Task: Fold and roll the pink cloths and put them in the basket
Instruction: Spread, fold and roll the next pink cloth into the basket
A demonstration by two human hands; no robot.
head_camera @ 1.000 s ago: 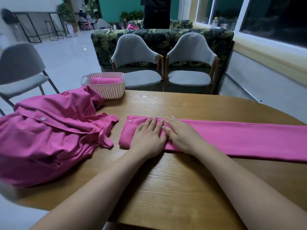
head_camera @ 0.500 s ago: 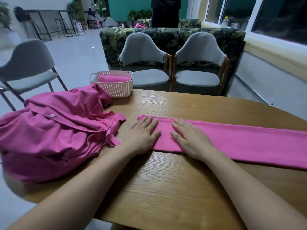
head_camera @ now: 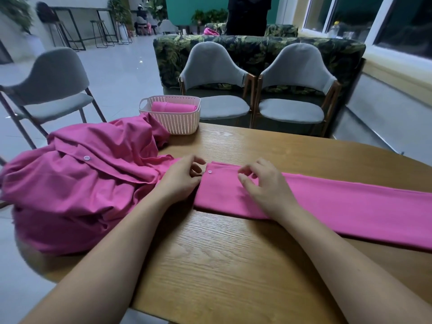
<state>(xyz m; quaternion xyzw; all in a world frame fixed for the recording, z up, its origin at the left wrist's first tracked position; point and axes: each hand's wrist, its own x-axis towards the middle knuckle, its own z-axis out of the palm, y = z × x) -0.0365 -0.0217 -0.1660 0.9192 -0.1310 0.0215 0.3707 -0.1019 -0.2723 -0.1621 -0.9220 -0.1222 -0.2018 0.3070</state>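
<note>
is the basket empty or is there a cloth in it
Not empty: a rolled pink cloth lies inside the basket, visible over its near rim.

**Dim, cool indoor light through a wide-angle lens**

Soft overhead light is falling evenly on the wooden table [head_camera: 233, 265]. The left forearm [head_camera: 117, 249] is casting only a faint, diffuse shadow beside itself. The windows [head_camera: 402, 22] are showing dark, and the pale floor [head_camera: 121, 73] is giving back a dull sheen with one small glare speck. The lens is bending the table's rim and stretching the near arms. The pile of pink cloth [head_camera: 77, 195] is smearing toward the left edge. The left hand [head_camera: 181, 181] is blurring slightly at its fingertips [head_camera: 198, 160], and the far room is looking soft and grainy.
</note>
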